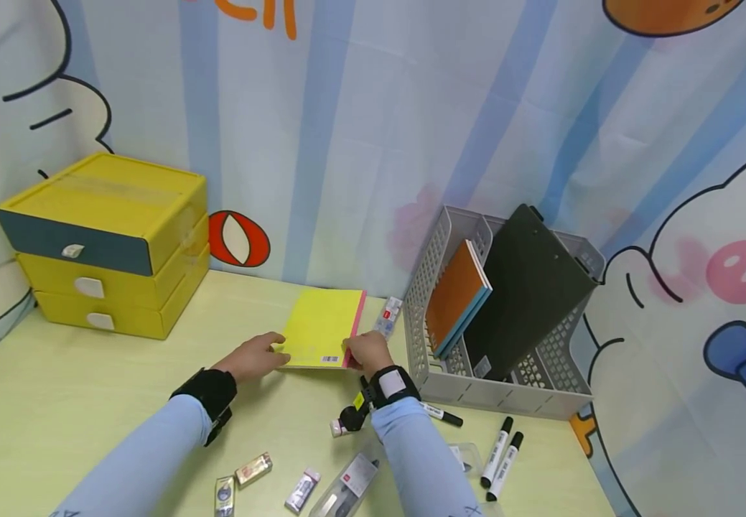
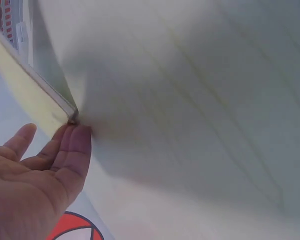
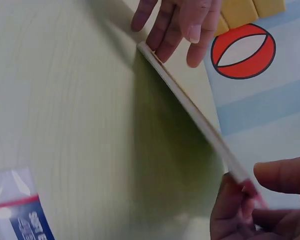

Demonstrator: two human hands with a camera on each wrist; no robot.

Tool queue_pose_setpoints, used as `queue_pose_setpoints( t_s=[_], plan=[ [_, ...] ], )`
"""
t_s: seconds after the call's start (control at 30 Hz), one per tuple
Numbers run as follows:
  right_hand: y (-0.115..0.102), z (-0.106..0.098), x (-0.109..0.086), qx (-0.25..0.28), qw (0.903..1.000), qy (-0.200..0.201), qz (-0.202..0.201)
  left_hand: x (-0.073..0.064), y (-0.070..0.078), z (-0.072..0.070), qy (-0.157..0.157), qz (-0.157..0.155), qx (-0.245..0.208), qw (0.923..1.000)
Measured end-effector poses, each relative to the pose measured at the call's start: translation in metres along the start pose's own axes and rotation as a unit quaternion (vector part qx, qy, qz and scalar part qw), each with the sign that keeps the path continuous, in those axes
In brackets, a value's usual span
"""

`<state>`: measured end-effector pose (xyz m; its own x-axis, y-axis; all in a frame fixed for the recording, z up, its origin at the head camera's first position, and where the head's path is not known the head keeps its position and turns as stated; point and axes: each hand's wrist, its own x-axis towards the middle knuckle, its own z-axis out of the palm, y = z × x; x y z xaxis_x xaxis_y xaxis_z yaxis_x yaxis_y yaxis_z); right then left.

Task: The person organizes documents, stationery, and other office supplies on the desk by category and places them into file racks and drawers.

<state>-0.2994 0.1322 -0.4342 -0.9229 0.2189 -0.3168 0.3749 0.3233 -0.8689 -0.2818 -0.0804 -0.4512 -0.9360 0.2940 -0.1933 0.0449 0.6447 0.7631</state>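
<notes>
A yellow notebook (image 1: 321, 327) with a pink spine and a barcode label is tilted, its near edge raised off the table. My right hand (image 1: 371, 352) pinches the near right corner at the spine; in the right wrist view, the thumb (image 3: 279, 175) is above the notebook and the fingers below. At the near left corner, my left hand (image 1: 253, 357) touches the notebook with its fingertips (image 2: 80, 135), the fingers nearly straight and the thumb apart from the cover.
Right of the notebook, a grey file holder (image 1: 495, 395) contains an orange notebook (image 1: 453, 301) and a black clipboard (image 1: 521, 294). Yellow drawers (image 1: 108, 251) stand at left. Several erasers, including one eraser (image 1: 253, 469), and markers (image 1: 497, 452) lie in front. A packaged item (image 1: 388, 316) lies behind my right hand.
</notes>
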Motion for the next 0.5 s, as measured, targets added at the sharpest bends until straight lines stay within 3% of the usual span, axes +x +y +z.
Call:
queue_pose_setpoints(
  t_s=[0.13,0.27,0.37,0.5],
  plan=[
    [-0.004,-0.001,-0.005,0.075,0.996,-0.048,-0.002,0.0,-0.002,0.0,0.002,-0.014,-0.007,0.9999],
    [-0.013,0.0,-0.015,0.124,0.9879,-0.087,-0.033,-0.001,-0.003,-0.002,0.013,-0.016,-0.023,0.9995],
    [-0.02,0.0,-0.024,0.15,0.9811,-0.11,-0.054,-0.001,-0.004,-0.004,0.012,-0.026,-0.084,0.996],
    [-0.027,-0.004,-0.032,0.164,0.9728,-0.149,-0.068,0.0,-0.006,-0.01,0.024,-0.038,-0.186,0.9815]
  ],
)
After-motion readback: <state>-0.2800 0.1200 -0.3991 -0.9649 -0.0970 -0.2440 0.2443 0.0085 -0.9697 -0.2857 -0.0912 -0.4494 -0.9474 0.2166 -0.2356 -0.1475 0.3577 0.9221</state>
